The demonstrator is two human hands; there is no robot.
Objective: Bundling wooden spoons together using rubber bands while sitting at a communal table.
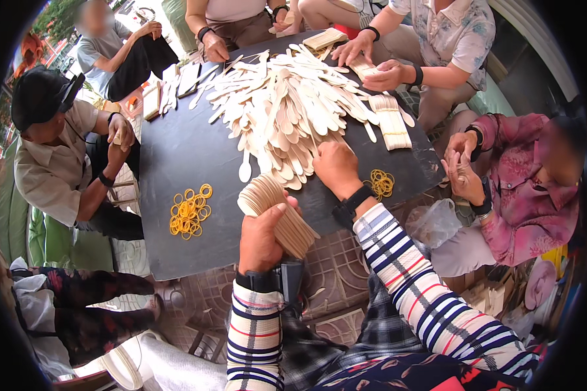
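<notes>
A thick stack of wooden spoons (277, 212) is gripped in my left hand (262, 238), just off the table's near edge. My fingers wrap its side and the rounded ends fan toward the upper left. My right hand (336, 168) reaches to the near right side of a big heap of loose wooden spoons (287, 98). Its fingers are curled and pinched at a spoon there, though the fingertips are partly hidden. Yellow rubber bands (190, 212) lie in a pile left of my left hand. A smaller pile of rubber bands (380, 184) sits beside my right wrist.
The dark table (176, 150) holds banded spoon bundles (390, 122) at right and more spoon bundles (151, 101) at far left. Several people sit around it; a co-worker's hands (378, 68) handle spoons at far right. A clear plastic bag (434, 221) lies off the right edge.
</notes>
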